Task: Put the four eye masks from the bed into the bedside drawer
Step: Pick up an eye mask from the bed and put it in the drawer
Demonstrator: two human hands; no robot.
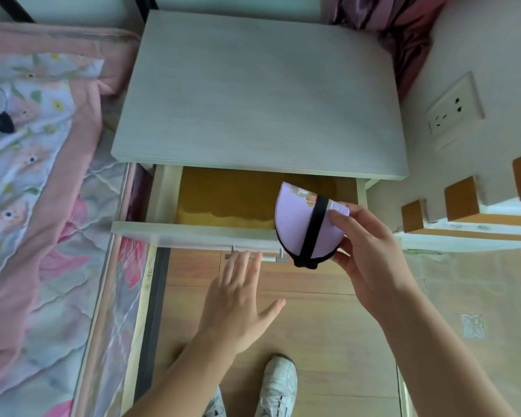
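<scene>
Head view: my right hand (370, 260) grips a folded lilac fabric eye mask with a black elastic strap (301, 224), fingers (340, 219) closed on its edge, held over the front right of the open pale-wood bedside drawer (193, 233). My left hand (238, 299) hovers spread and empty just below the drawer's metal bar handle (271, 259). The floral pink quilted bed (42, 176) lies left.

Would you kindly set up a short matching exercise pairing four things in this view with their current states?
Things:
1. right hand
2. left hand
3. drawer
4. eye mask

States:
A. pulled open, yellow lining showing
B. lilac with a black strap, folded, held over the drawer's front edge
C. open, fingers spread, just below the drawer handle
D. gripping the eye mask

Pairs: 1-D, 2-C, 3-A, 4-B
</scene>
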